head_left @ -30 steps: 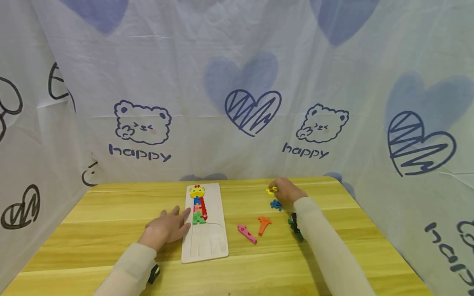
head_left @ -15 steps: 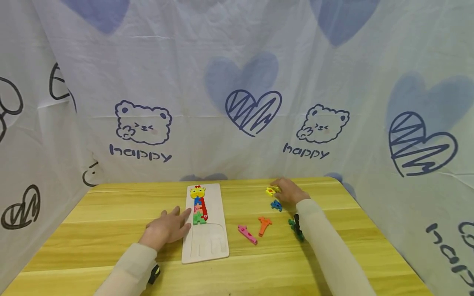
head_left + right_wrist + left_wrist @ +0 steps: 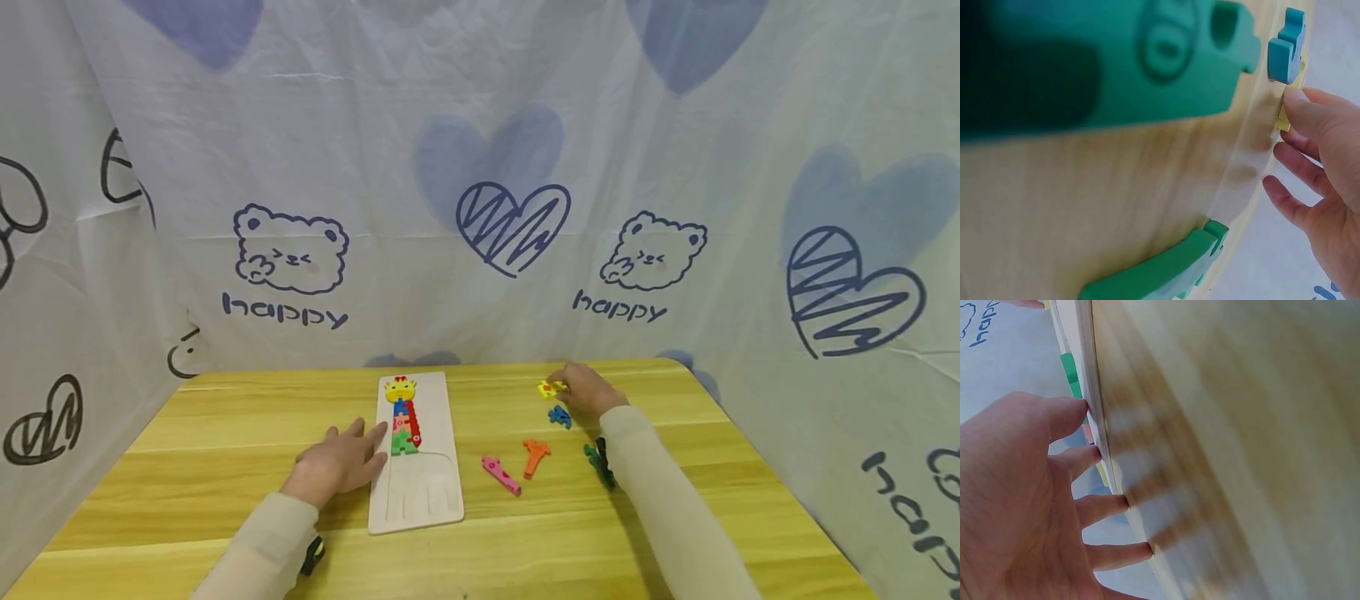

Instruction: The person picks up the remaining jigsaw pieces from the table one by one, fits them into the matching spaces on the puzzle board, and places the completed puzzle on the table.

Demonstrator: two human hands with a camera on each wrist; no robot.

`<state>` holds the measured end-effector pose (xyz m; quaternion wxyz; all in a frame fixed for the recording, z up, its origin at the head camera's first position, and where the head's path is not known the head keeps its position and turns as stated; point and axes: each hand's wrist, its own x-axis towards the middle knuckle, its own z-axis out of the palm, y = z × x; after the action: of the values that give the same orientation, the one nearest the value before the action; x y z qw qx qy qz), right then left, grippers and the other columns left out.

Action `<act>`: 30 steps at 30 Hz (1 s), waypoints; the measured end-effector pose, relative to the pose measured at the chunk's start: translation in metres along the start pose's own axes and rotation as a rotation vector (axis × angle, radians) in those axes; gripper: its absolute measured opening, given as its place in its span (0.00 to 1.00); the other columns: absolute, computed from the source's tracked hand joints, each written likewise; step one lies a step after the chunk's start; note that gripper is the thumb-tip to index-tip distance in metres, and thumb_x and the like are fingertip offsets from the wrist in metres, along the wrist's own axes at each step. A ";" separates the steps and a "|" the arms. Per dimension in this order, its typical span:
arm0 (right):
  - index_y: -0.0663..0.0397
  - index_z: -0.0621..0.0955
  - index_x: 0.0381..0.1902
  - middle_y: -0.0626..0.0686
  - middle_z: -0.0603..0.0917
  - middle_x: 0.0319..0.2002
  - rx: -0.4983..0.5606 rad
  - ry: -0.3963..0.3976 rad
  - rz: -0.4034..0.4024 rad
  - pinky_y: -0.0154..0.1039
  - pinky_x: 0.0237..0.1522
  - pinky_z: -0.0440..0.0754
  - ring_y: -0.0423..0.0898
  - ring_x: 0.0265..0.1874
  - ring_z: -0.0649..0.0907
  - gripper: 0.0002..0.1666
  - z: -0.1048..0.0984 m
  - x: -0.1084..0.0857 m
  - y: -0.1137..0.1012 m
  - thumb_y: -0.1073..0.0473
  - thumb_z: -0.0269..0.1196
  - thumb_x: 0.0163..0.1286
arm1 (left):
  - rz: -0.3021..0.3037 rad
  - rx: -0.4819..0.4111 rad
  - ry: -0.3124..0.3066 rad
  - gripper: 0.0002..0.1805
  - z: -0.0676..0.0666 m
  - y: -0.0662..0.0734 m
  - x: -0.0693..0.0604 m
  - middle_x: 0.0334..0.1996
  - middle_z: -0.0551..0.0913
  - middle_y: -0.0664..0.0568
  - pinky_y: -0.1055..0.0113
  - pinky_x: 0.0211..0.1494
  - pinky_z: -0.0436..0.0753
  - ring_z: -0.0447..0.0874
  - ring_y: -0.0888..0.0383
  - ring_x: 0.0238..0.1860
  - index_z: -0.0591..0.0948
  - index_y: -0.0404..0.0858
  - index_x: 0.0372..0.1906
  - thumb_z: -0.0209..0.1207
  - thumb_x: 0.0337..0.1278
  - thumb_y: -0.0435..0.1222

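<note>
My left hand (image 3: 337,460) rests with spread fingers against the left edge of a pale puzzle board (image 3: 433,417). In the left wrist view, the thumb and fingertips touch the board's rim. A yellow giraffe head (image 3: 400,389) lies at the board's top, above blue, pink, green and red neck pieces; the lower recess is bare. At the far right, my right hand (image 3: 588,392) pinches a yellow puzzle piece (image 3: 547,389) between thumb and index finger, low over the table. Its other fingers are loosely bent. Part of the yellow piece is hidden by the fingers.
A blue piece (image 3: 558,417) lies just in front of the right hand. Nearer are an orange piece (image 3: 536,457) and a pink piece (image 3: 501,475). Green pieces (image 3: 1154,267) lie beside the right forearm. A printed curtain (image 3: 420,275) hangs behind the table.
The right hand has shifted slightly to the right, and more of the yellow piece shows, turned a little at the fingertips. The left hand and board have stayed put.
</note>
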<state>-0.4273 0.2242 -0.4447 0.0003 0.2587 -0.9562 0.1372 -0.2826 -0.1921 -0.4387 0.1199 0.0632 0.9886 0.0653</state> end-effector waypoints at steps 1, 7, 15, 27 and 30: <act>0.62 0.85 0.58 0.60 0.87 0.55 -0.004 0.004 -0.005 0.54 0.60 0.85 0.58 0.54 0.85 0.18 0.001 0.000 0.000 0.67 0.65 0.72 | 0.000 0.000 0.000 0.34 0.000 0.000 0.000 0.81 0.59 0.35 0.15 0.52 0.71 0.56 0.21 0.76 0.61 0.50 0.82 0.48 0.77 0.54; 0.63 0.85 0.56 0.61 0.87 0.51 -0.016 0.007 0.004 0.52 0.57 0.86 0.55 0.49 0.85 0.16 0.003 0.001 -0.001 0.64 0.65 0.73 | 0.004 0.000 0.004 0.34 -0.001 0.000 0.000 0.80 0.59 0.35 0.15 0.52 0.71 0.57 0.21 0.76 0.61 0.50 0.81 0.48 0.77 0.54; 0.62 0.82 0.56 0.61 0.85 0.53 -0.052 0.024 0.041 0.53 0.61 0.84 0.56 0.52 0.84 0.16 0.002 0.000 -0.008 0.62 0.65 0.73 | 0.002 -0.002 0.002 0.34 -0.001 0.000 0.000 0.80 0.59 0.35 0.15 0.52 0.71 0.57 0.21 0.76 0.61 0.50 0.81 0.48 0.77 0.54; 0.61 0.85 0.55 0.58 0.86 0.52 -0.058 0.147 -0.079 0.53 0.62 0.83 0.55 0.53 0.85 0.17 -0.010 0.006 -0.029 0.58 0.66 0.73 | 0.001 -0.008 -0.001 0.34 0.000 0.000 0.000 0.81 0.58 0.35 0.14 0.53 0.70 0.56 0.20 0.76 0.60 0.50 0.82 0.48 0.77 0.54; 0.61 0.86 0.53 0.58 0.87 0.50 -0.092 0.186 -0.149 0.51 0.59 0.85 0.54 0.50 0.85 0.17 -0.013 0.008 -0.038 0.56 0.68 0.72 | 0.000 -0.009 -0.002 0.34 0.000 0.000 0.001 0.81 0.58 0.35 0.14 0.53 0.70 0.56 0.21 0.76 0.60 0.51 0.82 0.48 0.77 0.54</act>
<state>-0.4162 0.1918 -0.4211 0.1111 0.3149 -0.9354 0.1162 -0.2837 -0.1923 -0.4390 0.1210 0.0628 0.9882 0.0694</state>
